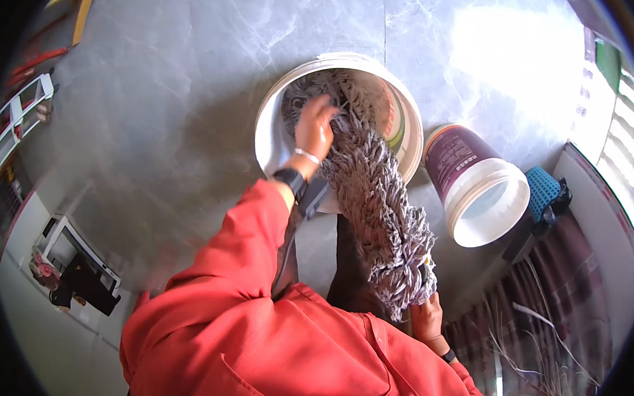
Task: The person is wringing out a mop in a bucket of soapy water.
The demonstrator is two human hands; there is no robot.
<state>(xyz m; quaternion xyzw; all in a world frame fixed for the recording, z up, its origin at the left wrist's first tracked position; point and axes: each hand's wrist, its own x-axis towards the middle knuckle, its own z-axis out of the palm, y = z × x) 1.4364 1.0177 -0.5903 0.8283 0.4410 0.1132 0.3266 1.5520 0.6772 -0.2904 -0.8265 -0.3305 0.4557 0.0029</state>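
Observation:
A grey string mop head runs from inside a large white bucket toward my body. My left hand is at the bucket's opening, over the mop strands. Its fingers are partly bent and slightly blurred, so I cannot make out whether they grip the strands. My right hand holds the near end of the mop, low by my right side. The strands cover part of that hand, and no mop handle shows clearly.
A second, smaller bucket with a purple label bearing writing stands to the right. Beyond it are a blue perforated basket and a dark curtain. White-framed racks line the left side. Sunlight glares on the grey marbled floor.

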